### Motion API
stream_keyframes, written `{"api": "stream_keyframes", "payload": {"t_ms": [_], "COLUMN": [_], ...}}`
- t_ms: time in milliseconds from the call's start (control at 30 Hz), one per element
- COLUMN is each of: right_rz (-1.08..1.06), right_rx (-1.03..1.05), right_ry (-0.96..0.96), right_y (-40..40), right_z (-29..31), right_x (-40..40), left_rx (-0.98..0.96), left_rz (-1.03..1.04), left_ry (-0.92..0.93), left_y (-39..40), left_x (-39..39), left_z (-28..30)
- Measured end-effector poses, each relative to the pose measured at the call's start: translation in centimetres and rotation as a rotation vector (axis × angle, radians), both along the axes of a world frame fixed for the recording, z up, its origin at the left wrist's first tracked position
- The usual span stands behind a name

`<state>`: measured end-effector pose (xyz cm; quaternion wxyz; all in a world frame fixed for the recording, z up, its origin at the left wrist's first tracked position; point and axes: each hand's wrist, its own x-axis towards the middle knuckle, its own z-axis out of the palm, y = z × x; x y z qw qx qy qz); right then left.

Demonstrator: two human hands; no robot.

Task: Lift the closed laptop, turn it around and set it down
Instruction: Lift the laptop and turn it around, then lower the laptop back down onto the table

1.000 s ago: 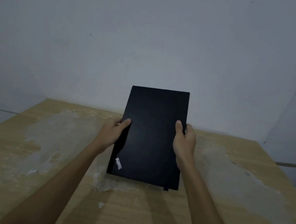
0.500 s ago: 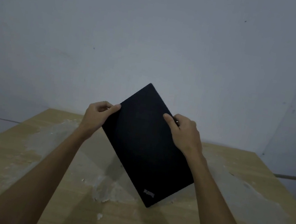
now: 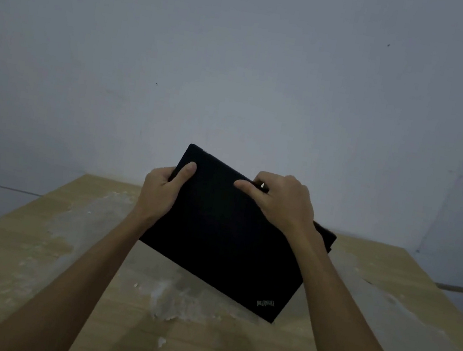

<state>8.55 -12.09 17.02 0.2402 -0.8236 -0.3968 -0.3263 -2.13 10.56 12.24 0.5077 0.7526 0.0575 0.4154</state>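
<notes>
I hold a closed matte-black laptop (image 3: 227, 235) tilted above the worktop (image 3: 25, 279), its small logo at five o'clock. My left hand (image 3: 161, 191) and right hand (image 3: 283, 204) fingers grip its upper edges.

Closed laptop (image 3: 224, 235) held up in the air above the table (image 3: 11, 277), tilted, lid facing the camera; one corner at 11 o'clock, opposite corner at 5 o'clock. Left hand (image 3: 161, 191) grips the 9 o'clock edge near the top corner, thumb on the lid. Right hand (image 3: 283, 204) grips the 1 o'clock edge, thumb on the lid. Lid logo (image 3: 265, 303) sits by the 5 o'clock corner. Wall (image 3: 240, 70) behind table and laptop.
</notes>
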Motion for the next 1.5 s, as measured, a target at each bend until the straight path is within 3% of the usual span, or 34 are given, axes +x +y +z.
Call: {"api": "stream_keyframes", "payload": {"t_ms": [200,267,467,767,1200,1500], "right_rz": [-0.071,-0.150,0.044,0.067,-0.227,-0.453], "right_rx": [0.332,0.448,0.813,0.761,0.575,0.448], "right_ry": [-0.139,-0.106,0.638,0.751,0.899,0.859], "right_y": [-1.0,-2.1,-3.6,-2.6,-0.9,0.9], "right_z": [-1.4,-3.1,-7.0,-10.2,-15.9,-19.4], "right_x": [0.7,1.3,1.6,4.1,10.6,15.0], "left_rx": [-0.229,-0.300,-0.432,-0.465,-0.013,0.054], "left_rz": [0.058,0.077,0.121,0.192,0.381,0.348], "left_ry": [-0.045,-0.047,-0.061,0.078,0.485,0.589], "left_y": [0.5,0.9,1.8,2.1,5.6,8.0], "left_x": [-0.4,-0.5,-0.5,1.2,9.1,15.7], "left_z": [-0.2,-0.2,-0.3,-4.3,-10.2,-13.8]}}
